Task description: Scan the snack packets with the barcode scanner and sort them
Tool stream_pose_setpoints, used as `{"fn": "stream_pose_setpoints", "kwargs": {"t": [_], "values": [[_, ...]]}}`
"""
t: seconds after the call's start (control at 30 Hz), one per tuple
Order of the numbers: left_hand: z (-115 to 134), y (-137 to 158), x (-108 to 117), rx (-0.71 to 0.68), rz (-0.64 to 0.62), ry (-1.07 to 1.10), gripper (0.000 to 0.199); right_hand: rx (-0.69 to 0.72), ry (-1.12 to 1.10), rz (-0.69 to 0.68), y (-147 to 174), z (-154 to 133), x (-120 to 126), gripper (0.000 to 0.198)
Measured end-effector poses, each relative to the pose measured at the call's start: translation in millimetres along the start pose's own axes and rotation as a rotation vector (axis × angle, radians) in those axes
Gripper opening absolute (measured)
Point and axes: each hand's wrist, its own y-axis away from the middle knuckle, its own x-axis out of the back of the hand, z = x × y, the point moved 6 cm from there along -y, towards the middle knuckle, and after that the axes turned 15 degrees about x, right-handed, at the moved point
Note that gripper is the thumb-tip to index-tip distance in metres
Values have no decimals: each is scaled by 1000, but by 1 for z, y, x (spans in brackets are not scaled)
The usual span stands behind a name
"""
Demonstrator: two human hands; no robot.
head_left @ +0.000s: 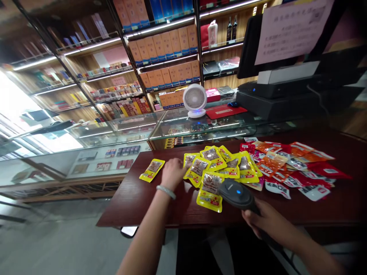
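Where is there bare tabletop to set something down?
The glossy brown tabletop is bare at near left, bordered by the lone yellow plastic packet and the left hand, and at near right, beside the right hand. Crowded: middle and back right, under overlapping yellow plastic packets and red and orange packets.

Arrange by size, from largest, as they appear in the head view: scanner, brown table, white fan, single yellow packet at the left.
1. Brown table
2. Scanner and white fan: too alike to rank; scanner is nearer the camera
3. Single yellow packet
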Motion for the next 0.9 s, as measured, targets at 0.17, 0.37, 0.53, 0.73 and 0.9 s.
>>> {"fn": "stream_pose_setpoints", "kwargs": {"t": [0.17, 0.37, 0.53, 0.73, 0.9], "values": [[28, 37, -35, 35, -56, -99, 43, 7, -28, 5, -5, 2, 0, 47], [1, 54, -24, 131, -103, 276, 33, 82, -80, 22, -13, -10, -13, 50], [-13, 77, -25, 188, -69, 396, 34, 136, -107, 3, -26, -25, -25, 53], [-50, 71, -22, 284, -42, 500, 38, 116, -106, -19, -21, -19, -30, 49], [-90, 57, 27, 438, 245, 269, 48, 115, -116, 3, -7, -13, -24, 50]]}}
